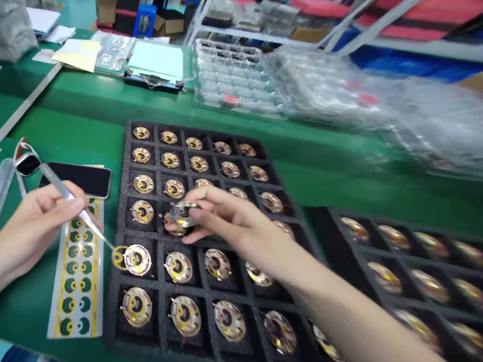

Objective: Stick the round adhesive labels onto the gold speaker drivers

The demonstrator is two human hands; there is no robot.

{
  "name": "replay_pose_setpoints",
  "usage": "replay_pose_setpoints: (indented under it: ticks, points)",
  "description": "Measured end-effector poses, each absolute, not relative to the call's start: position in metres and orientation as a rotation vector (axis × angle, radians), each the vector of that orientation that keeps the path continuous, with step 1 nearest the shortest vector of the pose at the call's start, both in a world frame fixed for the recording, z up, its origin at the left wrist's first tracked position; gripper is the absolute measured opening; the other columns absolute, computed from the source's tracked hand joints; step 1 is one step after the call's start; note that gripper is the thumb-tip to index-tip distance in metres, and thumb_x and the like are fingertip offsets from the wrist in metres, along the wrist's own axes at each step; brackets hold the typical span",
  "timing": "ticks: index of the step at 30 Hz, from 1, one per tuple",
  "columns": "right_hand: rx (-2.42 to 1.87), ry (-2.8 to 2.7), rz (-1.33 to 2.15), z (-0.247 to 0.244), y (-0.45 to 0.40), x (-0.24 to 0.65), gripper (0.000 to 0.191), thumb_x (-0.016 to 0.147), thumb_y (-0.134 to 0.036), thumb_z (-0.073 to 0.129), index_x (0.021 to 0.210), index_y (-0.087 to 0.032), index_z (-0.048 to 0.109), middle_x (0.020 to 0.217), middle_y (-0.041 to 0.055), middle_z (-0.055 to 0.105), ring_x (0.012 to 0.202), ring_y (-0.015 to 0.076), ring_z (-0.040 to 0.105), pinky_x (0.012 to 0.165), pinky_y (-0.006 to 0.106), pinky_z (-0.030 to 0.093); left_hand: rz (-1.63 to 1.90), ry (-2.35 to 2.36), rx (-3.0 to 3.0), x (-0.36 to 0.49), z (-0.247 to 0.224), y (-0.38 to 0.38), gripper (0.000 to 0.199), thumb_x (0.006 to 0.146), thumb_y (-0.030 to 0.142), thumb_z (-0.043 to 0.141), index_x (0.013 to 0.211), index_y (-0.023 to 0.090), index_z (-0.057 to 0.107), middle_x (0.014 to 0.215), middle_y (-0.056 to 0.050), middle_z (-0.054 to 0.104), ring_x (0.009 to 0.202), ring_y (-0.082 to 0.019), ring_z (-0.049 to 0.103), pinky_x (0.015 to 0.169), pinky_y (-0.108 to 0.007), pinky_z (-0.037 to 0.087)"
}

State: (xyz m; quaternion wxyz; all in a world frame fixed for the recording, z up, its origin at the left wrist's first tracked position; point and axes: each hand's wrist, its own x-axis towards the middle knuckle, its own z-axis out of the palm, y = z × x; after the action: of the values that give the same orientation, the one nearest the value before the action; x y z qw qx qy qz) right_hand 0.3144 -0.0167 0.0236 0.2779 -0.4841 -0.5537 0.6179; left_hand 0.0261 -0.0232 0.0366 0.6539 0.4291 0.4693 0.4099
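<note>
A sticker sheet (78, 265) lies left of the foam tray (110, 324).

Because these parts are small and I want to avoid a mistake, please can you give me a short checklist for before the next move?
1. Tweezers pinched in the left hand: ok.
2. Tweezer tip on the yellow sticker: ok, it reaches the sticker; grip cannot tell.
3. Yellow sticker centred on the nearby tray disc: not ok, it sits off the left edge.
4. Round gold disc held in the right hand: ok.
5. Black tray and sticker sheet side by side: ok.
</note>
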Motion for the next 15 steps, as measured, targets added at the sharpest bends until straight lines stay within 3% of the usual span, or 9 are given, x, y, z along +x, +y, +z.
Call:
replay_pose_setpoints:
  ticks: [4, 12, 15]
  points:
    - [-1.036, -1.246, 1.974, 0.006, -0.014, 0.271, 0.03, 0.086, -0.026, 0.067, 0.114, -0.022, 0.057, 0.086, -0.0022, 0.071, 0.083, 0.0126, 0.074, 0.078, 0.024, 0.061, 1.05, 1.04, 0.882, 0.03, 0.029, -0.017, 0.018, 0.077, 0.032, 0.077, 0.075, 0.018, 0.066, 0.066, 0.0, 0.073, 0.062, -0.012, 0.067, 0.067, -0.021, 0.051]
    - [-0.941, -1.026, 2.175, -0.017, -0.021, 0.255, 0.025, 0.085, -0.022, 0.069, 0.11, -0.022, 0.067, 0.089, -0.0014, 0.072, 0.087, 0.017, 0.076, 0.078, 0.027, 0.062, 1.117, 1.115, 0.802, 0.022, 0.018, -0.014, 0.022, 0.073, 0.034, 0.08, 0.075, 0.016, 0.068, 0.066, -0.001, 0.072, 0.066, -0.013, 0.067, 0.069, -0.022, 0.051]
    - [-0.918, -0.979, 2.186, -0.015, -0.024, 0.256, 0.03, 0.083, -0.018, 0.07, 0.112, -0.023, 0.066, 0.09, -0.0018, 0.073, 0.086, 0.0145, 0.075, 0.077, 0.024, 0.061, 1.1, 1.12, 0.819, 0.022, 0.016, -0.016, 0.021, 0.073, 0.034, 0.081, 0.073, 0.017, 0.068, 0.066, 0.001, 0.069, 0.063, -0.012, 0.065, 0.069, -0.021, 0.051]
